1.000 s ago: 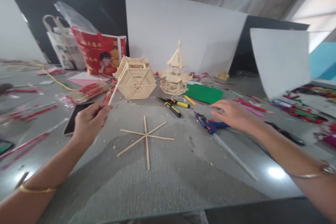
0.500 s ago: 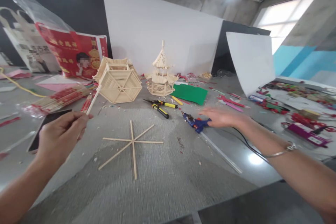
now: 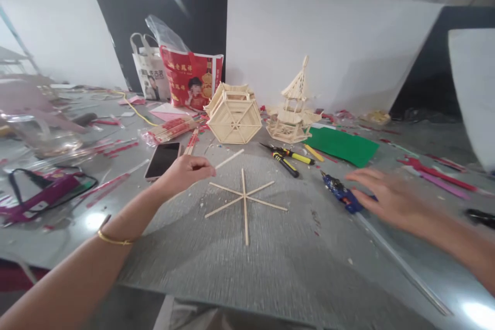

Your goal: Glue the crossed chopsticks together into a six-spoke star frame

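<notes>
My left hand (image 3: 189, 174) pinches a thin wooden stick (image 3: 231, 158), whose far end points up and right above the tabletop. Just right of it lies a six-armed star of crossed wooden sticks (image 3: 245, 216), flat on the table. My right hand (image 3: 390, 197), a little blurred, has its fingers stretched out over the handle side of a blue glue gun (image 3: 340, 193). Whether the fingers touch the gun is unclear. A long clear glue stick (image 3: 402, 263) runs out of the gun's back end. Black-and-yellow pliers (image 3: 286, 157) rest between the star and the stick models.
Behind stand a hexagonal stick model (image 3: 234, 124) and a small stick pagoda (image 3: 292, 118). A phone (image 3: 164, 159) lies by my left wrist, near packed sticks (image 3: 172, 130). Green card (image 3: 340, 145) lies at right, a purple tool (image 3: 50, 196) far left, bags (image 3: 193, 80) at the back.
The view has swung left, so things appear further right. My left hand has brought its stick closer to the star and lower. My right hand stays by the glue gun, fingers spread.
</notes>
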